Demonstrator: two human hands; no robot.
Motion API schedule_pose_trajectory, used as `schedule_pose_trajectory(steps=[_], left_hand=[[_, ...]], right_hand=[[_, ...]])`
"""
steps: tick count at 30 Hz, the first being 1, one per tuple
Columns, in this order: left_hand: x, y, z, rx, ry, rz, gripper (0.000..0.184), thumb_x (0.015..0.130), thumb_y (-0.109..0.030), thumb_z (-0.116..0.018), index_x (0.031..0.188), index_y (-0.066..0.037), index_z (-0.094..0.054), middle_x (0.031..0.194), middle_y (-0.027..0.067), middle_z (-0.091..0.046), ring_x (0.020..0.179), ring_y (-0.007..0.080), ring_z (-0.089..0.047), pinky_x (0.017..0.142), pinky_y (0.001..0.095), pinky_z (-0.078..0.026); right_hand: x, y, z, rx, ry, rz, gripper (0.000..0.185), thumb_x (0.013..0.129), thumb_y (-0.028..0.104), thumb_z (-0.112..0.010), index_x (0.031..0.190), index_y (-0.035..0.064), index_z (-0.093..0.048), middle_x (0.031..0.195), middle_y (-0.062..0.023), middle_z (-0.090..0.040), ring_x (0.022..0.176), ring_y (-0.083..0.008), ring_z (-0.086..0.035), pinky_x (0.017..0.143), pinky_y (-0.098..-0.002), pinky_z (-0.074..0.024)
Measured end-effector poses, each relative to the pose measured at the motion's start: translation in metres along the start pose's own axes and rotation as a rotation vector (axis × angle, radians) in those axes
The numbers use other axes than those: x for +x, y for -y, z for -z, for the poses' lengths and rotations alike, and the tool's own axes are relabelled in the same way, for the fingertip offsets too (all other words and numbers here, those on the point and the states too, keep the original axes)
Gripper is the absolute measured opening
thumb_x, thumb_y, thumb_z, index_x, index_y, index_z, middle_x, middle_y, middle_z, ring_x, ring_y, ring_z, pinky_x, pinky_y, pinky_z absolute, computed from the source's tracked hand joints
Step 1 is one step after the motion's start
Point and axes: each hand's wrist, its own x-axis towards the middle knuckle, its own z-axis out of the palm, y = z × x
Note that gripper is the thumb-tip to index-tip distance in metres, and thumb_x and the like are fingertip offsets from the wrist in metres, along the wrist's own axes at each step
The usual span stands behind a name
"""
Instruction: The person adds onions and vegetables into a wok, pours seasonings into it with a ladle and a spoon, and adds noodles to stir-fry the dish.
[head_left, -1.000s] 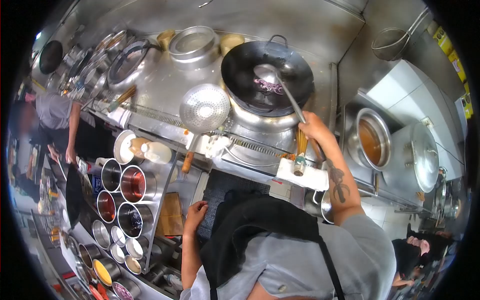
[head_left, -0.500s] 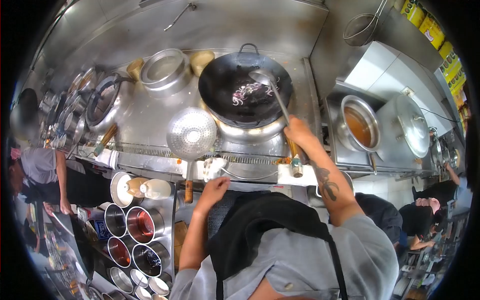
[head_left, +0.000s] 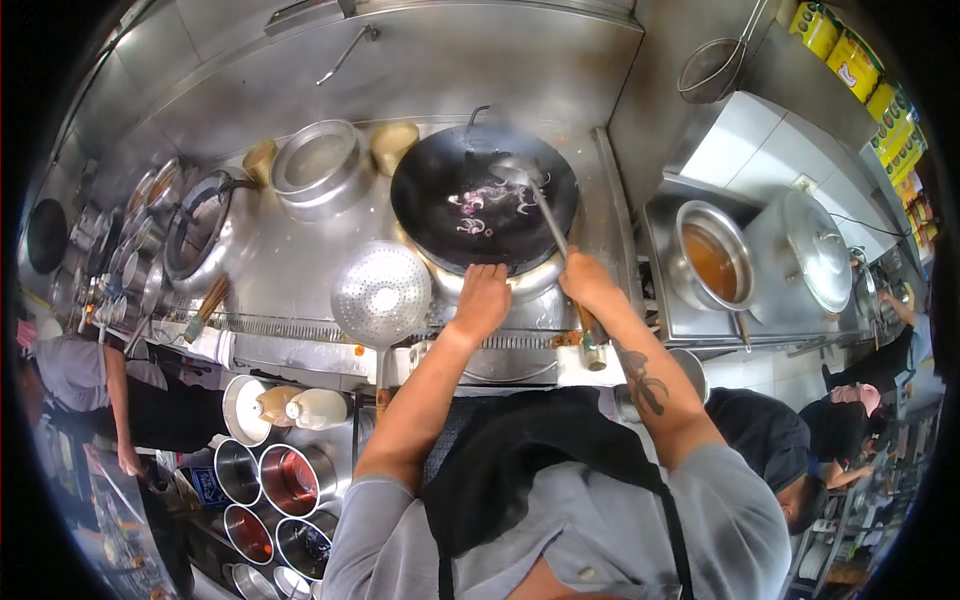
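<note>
My left hand (head_left: pixel 484 298) is closed at the near edge of the black wok (head_left: pixel 425 205), fingers over its near loop handle, which they hide. In my right hand (head_left: pixel 587 277) is the handle of a steel ladle (head_left: pixel 548 212); its bowl rests inside the wok. Thin white and purple slices, like onion (head_left: pixel 470 203), lie scattered on the wok's bottom. A perforated steel strainer (head_left: pixel 380 292) with a wooden handle lies left of my left hand.
On the right stand a pot of brown liquid (head_left: pixel 715 262) and a large lidded pot (head_left: pixel 818 258). Steel basins (head_left: pixel 318 165) sit left of the wok. Sauce containers (head_left: pixel 292 476) and bottles (head_left: pixel 320 408) are at lower left. Co-workers (head_left: pixel 75 375) stand at both sides.
My left hand has come up and forward from the counter's front edge and taken hold of the wok's near handle. The ladle stays in the wok, and the slices have shifted slightly.
</note>
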Motion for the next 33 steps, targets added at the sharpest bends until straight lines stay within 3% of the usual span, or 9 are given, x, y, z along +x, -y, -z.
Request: schedule_pose_trajectory(steps=[6, 9, 10, 16, 19, 24, 27, 30, 33], left_hand=[[0.018, 0.001, -0.020, -0.047, -0.061, 0.035, 0.018, 0.086, -0.018, -0.060, 0.074, -0.004, -0.061, 0.069, 0.0136, -0.061, 0.070, 0.0343, -0.060, 0.070, 0.0462, -0.044], [0.017, 0.002, -0.021, -0.067, -0.059, 0.039, 0.019, 0.086, -0.018, -0.060, 0.072, -0.005, -0.059, 0.067, 0.0138, -0.061, 0.069, 0.0343, -0.060, 0.068, 0.0471, -0.044], [0.015, 0.004, -0.023, -0.077, -0.046, 0.043, 0.019, 0.086, -0.018, -0.060, 0.072, -0.005, -0.059, 0.068, 0.0140, -0.061, 0.069, 0.0342, -0.061, 0.067, 0.0472, -0.043], [0.009, -0.001, -0.017, -0.096, -0.057, 0.031, 0.020, 0.086, -0.019, -0.061, 0.072, -0.005, -0.058, 0.068, 0.0144, -0.061, 0.071, 0.0343, -0.061, 0.066, 0.0472, -0.044], [0.017, 0.006, -0.021, -0.095, -0.033, 0.042, 0.019, 0.085, -0.019, -0.061, 0.072, -0.005, -0.058, 0.069, 0.0144, -0.062, 0.072, 0.0349, -0.061, 0.067, 0.0470, -0.044], [0.017, 0.006, -0.015, -0.100, 0.008, 0.105, 0.019, 0.084, -0.019, -0.062, 0.072, -0.004, -0.058, 0.069, 0.0144, -0.062, 0.072, 0.0360, -0.061, 0.068, 0.0476, -0.044], [0.015, 0.006, -0.018, -0.095, -0.056, 0.070, 0.019, 0.084, -0.019, -0.062, 0.073, -0.004, -0.058, 0.070, 0.0152, -0.062, 0.072, 0.0369, -0.060, 0.069, 0.0478, -0.044], [0.017, 0.006, -0.013, -0.120, 0.035, 0.131, 0.015, 0.085, -0.018, -0.061, 0.082, -0.004, -0.061, 0.080, 0.0147, -0.064, 0.082, 0.0345, -0.060, 0.078, 0.0456, -0.043], [0.010, -0.020, 0.002, -0.198, -0.285, 0.005, 0.018, 0.082, -0.011, -0.062, 0.096, 0.000, -0.062, 0.089, 0.0205, -0.061, 0.085, 0.0370, -0.059, 0.078, 0.0464, -0.046]], right_hand=[[-0.022, 0.041, 0.074, 0.622, 0.579, -0.041, 0.032, 0.082, 0.006, -0.053, 0.112, -0.0026, -0.057, 0.066, -0.0106, -0.060, 0.048, -0.0181, -0.059, 0.047, -0.0324, -0.0480], [-0.012, 0.019, 0.059, 0.661, 0.649, -0.093, 0.034, 0.082, 0.006, -0.053, 0.115, -0.0030, -0.056, 0.066, -0.0084, -0.059, 0.045, -0.0138, -0.056, 0.044, -0.0297, -0.0465], [-0.010, 0.019, 0.062, 0.549, 0.573, -0.122, 0.031, 0.082, 0.006, -0.053, 0.111, -0.0037, -0.057, 0.069, -0.0142, -0.063, 0.051, -0.0234, -0.062, 0.050, -0.0362, -0.0501], [0.004, 0.010, 0.030, 0.143, 0.007, -0.087, 0.026, 0.083, 0.008, -0.055, 0.104, -0.0061, -0.055, 0.082, -0.0291, -0.064, 0.073, -0.0433, -0.064, 0.071, -0.0483, -0.0505], [0.017, 0.024, 0.027, 0.185, 0.191, -0.015, 0.028, 0.083, 0.009, -0.056, 0.107, -0.0063, -0.054, 0.081, -0.0279, -0.064, 0.068, -0.0398, -0.065, 0.067, -0.0461, -0.0514], [-0.011, 0.043, 0.068, 0.479, 0.523, 0.024, 0.032, 0.085, 0.007, -0.054, 0.115, -0.0026, -0.054, 0.067, -0.0132, -0.060, 0.047, -0.0198, -0.059, 0.047, -0.0350, -0.0482], [-0.011, 0.017, 0.069, 0.647, 0.636, -0.015, 0.035, 0.085, 0.008, -0.054, 0.118, -0.0020, -0.054, 0.066, -0.0128, -0.060, 0.045, -0.0192, -0.057, 0.046, -0.0343, -0.0478], [-0.012, 0.003, 0.083, 0.390, 0.444, -0.075, 0.033, 0.083, 0.010, -0.055, 0.113, -0.0030, -0.056, 0.079, -0.0222, -0.063, 0.069, -0.0330, -0.063, 0.066, -0.0420, -0.0505], [-0.021, -0.012, 0.069, 0.205, 0.276, -0.115, 0.033, 0.083, 0.012, -0.055, 0.112, -0.0029, -0.056, 0.091, -0.0282, -0.064, 0.088, -0.0429, -0.063, 0.081, -0.0478, -0.0491]])
